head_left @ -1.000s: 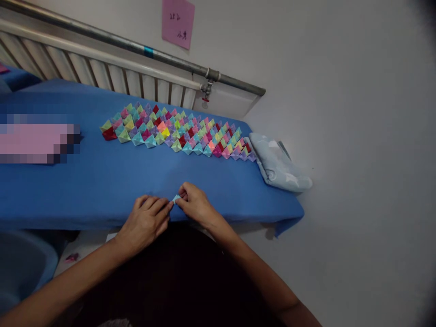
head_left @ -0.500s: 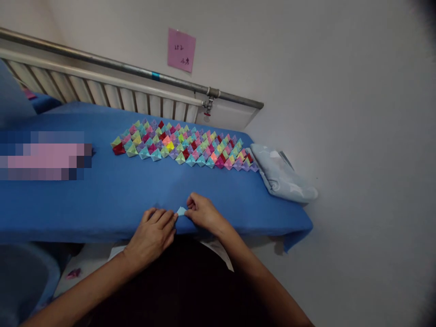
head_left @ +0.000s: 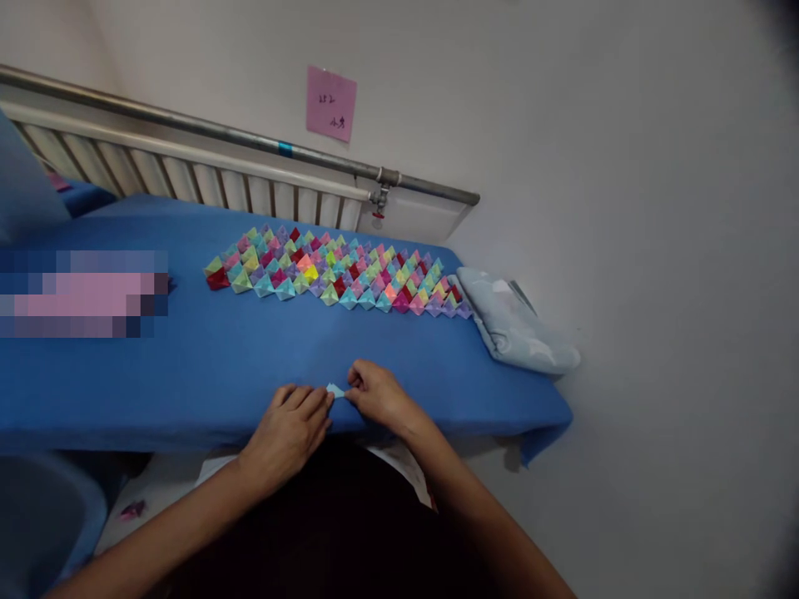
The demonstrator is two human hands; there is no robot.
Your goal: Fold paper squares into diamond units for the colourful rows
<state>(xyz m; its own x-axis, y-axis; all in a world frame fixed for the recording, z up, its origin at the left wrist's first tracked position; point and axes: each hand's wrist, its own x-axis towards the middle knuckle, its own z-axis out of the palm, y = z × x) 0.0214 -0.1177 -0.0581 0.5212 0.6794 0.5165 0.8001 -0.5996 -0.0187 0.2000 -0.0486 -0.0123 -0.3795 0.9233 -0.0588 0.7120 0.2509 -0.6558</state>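
Note:
A small light-blue piece of folded paper lies at the near edge of the blue-covered table. On its left side, the fingertips of my left hand press it, the fingers close together. My right hand pinches its right corner between thumb and forefinger, the other fingers curled. Farther back on the blue cloth, several rows of folded paper pieces in red, pink, yellow, green, blue and purple stand packed side by side.
A folded pale-blue cloth lies at the table's right end against the wall. Behind the table run a radiator and a metal pipe with a valve. A pink note hangs above. At lower left stands a blue tub.
Both hands and the light-blue paper have shifted slightly to the right in the picture. The view has tilted up a little. My grip looks the same.

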